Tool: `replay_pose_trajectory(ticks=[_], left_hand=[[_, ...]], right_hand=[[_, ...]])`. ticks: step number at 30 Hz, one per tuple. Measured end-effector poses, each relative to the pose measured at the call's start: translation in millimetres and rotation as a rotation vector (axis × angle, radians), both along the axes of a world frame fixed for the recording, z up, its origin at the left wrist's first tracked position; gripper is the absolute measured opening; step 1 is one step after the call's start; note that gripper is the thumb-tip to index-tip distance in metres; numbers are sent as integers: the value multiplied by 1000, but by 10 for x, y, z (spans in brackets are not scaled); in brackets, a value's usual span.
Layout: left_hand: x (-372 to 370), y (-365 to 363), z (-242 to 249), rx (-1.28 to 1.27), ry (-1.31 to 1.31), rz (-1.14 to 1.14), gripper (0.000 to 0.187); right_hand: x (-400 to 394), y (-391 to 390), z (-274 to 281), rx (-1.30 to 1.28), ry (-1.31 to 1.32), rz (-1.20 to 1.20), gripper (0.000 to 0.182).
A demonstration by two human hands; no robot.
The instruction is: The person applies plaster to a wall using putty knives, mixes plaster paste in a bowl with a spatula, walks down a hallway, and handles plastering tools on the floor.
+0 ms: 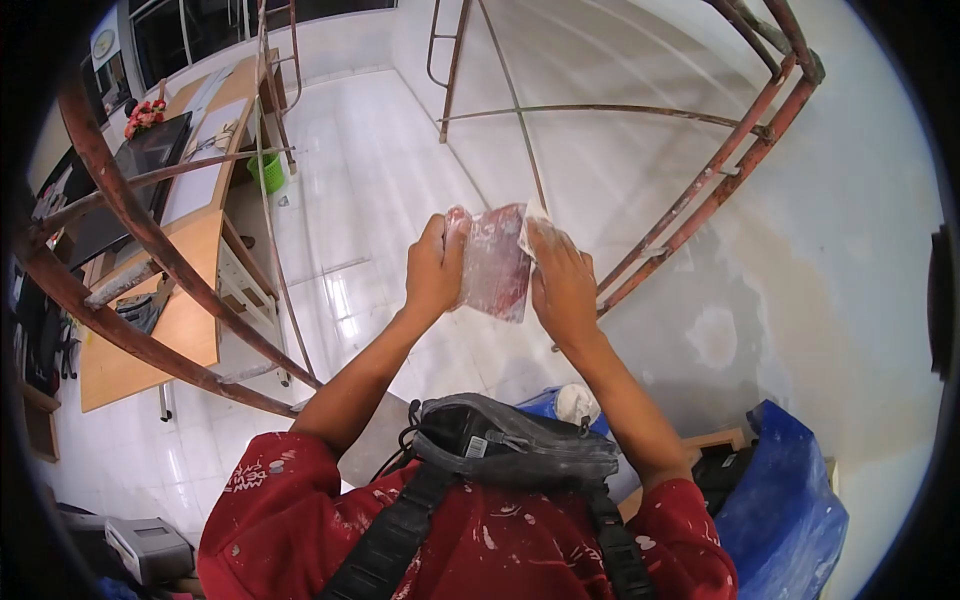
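Observation:
A flat, reddish rectangular plate (497, 265), smeared with white plaster-like residue, is held out in front of my chest, well above the floor. My left hand (436, 264) is closed around its left edge, with the thumb side up. At the opposite edge my right hand (562, 280) is closed, its fingers pressed together. A whitish, crumpled-looking edge (535, 222) shows by the right fingertips; what it is I cannot tell.
Rusty scaffold tubes curve around me, with a frame (715, 180) at right and another (165, 235) at left. Beyond the left frame stands a wooden desk (150, 345), with a green basket (268, 172) near it. Blue plastic sheeting (785, 510) hangs low at right beside the patched wall (830, 290).

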State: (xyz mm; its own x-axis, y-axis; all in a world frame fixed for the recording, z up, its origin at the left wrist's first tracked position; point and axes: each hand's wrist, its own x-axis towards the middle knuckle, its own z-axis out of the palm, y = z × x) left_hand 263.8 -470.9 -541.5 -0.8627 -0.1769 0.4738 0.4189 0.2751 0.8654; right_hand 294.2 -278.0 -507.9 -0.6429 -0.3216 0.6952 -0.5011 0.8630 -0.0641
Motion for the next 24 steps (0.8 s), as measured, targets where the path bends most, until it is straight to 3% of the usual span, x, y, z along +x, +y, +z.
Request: replay_pose_trajectory(ticks=[4, 7, 12, 15, 22, 24], left_hand=[[0, -34, -45, 25, -19, 4, 35], [-75, -62, -81, 46, -27, 6, 36], [-130, -49, -17, 36, -33, 14, 37], [-151, -74, 3, 33, -42, 12, 37], [-240, -60, -29, 48, -25, 0, 37], [-254, -73, -37, 49, -20, -19, 37]], right_hand=[[8, 58, -32, 19, -38, 30, 57], [121, -27, -152, 228, 23, 84, 57], [-23, -74, -23, 27, -6, 42, 57], [39, -154, -69, 139, 4, 108, 57], [-68, -168, -15, 50, -58, 113, 60], [-109, -155, 33, 22, -52, 101, 54]])
